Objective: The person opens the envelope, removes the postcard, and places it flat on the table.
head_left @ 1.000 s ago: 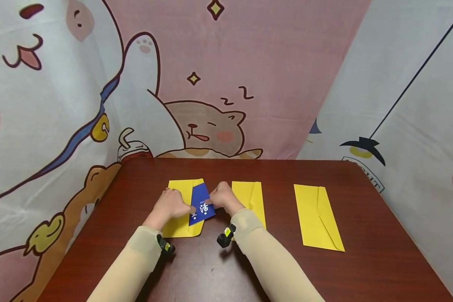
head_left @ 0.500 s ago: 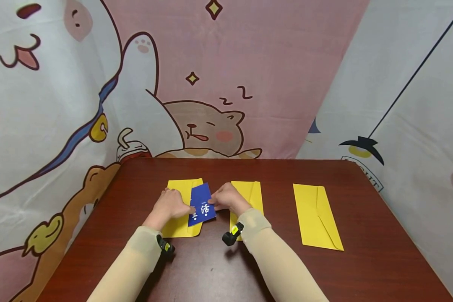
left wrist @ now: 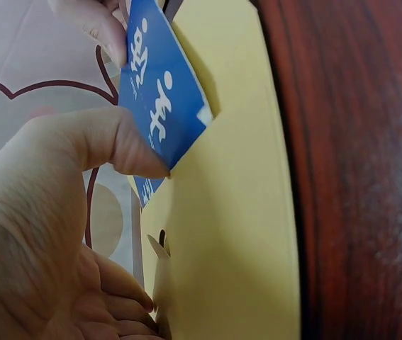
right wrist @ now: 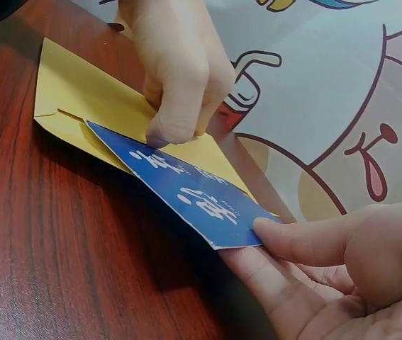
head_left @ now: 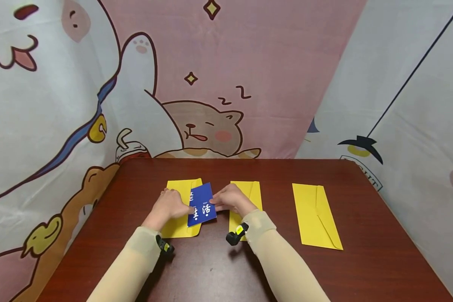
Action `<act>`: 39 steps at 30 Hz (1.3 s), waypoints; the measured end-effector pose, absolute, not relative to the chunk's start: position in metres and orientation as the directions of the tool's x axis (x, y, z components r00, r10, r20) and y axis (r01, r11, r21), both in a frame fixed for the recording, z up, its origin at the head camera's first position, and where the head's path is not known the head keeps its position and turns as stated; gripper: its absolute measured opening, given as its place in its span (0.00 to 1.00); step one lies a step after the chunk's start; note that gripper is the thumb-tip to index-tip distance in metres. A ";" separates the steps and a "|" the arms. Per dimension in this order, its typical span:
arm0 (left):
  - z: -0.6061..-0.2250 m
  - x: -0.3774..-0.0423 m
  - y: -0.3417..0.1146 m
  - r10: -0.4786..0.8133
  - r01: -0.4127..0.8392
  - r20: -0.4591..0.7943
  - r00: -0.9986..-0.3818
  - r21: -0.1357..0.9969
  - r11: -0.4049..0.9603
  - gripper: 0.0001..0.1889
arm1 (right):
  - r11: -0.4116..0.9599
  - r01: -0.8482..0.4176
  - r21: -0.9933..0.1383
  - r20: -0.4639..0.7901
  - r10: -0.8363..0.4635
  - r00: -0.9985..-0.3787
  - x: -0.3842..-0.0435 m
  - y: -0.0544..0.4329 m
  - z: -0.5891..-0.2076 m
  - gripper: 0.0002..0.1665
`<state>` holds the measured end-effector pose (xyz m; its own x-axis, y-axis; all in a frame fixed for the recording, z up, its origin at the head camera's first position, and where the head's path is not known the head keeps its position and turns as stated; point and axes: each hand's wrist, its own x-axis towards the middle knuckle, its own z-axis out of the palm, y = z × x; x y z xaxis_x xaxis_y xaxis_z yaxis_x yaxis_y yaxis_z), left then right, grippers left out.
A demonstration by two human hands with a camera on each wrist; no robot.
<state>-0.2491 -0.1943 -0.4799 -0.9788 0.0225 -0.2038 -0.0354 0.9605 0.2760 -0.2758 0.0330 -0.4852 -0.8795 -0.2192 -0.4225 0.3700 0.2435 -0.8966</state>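
Observation:
A blue card (head_left: 204, 203) with white characters sticks out of the opening of the left yellow envelope (head_left: 177, 228), which lies on the table. My right hand (head_left: 234, 198) pinches the card's outer edge between thumb and fingers, clearly seen in the right wrist view. My left hand (head_left: 170, 207) grips the envelope; its thumb (left wrist: 140, 152) presses where the card comes out, and its other fingers curl at the envelope's far side. In the left wrist view, the rest of the card is hidden inside the envelope.
A second yellow envelope (head_left: 253, 191) lies partly under my right hand and wrist. Farther right is a third yellow envelope (head_left: 315, 218), flat on the brown table (head_left: 377, 247). A cartoon-printed cloth (head_left: 279, 84) hangs behind the table.
My right hand has drawn the card slightly to the right, so more of its white characters show. My left hand has stayed in place on the envelope.

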 end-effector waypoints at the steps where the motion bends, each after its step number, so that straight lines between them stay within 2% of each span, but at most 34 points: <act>1: -0.480 -0.249 -0.194 0.022 -0.036 -0.203 -0.979 0.277 0.960 0.48 | 0.240 0.374 -0.896 -0.426 -0.220 -0.878 -0.276 0.035 -0.485 0.14; 22: -0.478 -0.248 -0.195 0.036 -0.022 -0.196 -0.980 0.286 0.958 0.44 | 0.127 0.409 -0.904 -0.428 -0.227 -0.875 -0.277 0.069 -0.484 0.17; 27: -0.478 -0.248 -0.196 0.033 -0.024 -0.196 -0.980 0.283 0.959 0.41 | 0.131 0.410 -0.902 -0.430 -0.199 -0.881 -0.276 0.076 -0.482 0.19; 39: -0.478 -0.248 -0.198 0.042 -0.011 -0.178 -0.983 0.290 0.957 0.28 | 0.055 0.423 -0.904 -0.426 -0.182 -0.886 -0.281 0.096 -0.487 0.16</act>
<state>-0.2478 -0.1984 -0.4782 -0.9831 0.0422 -0.1779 -0.0113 0.9571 0.2895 -0.2811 0.0957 -0.4870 -0.8864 -0.1823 -0.4256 0.4229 0.0554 -0.9045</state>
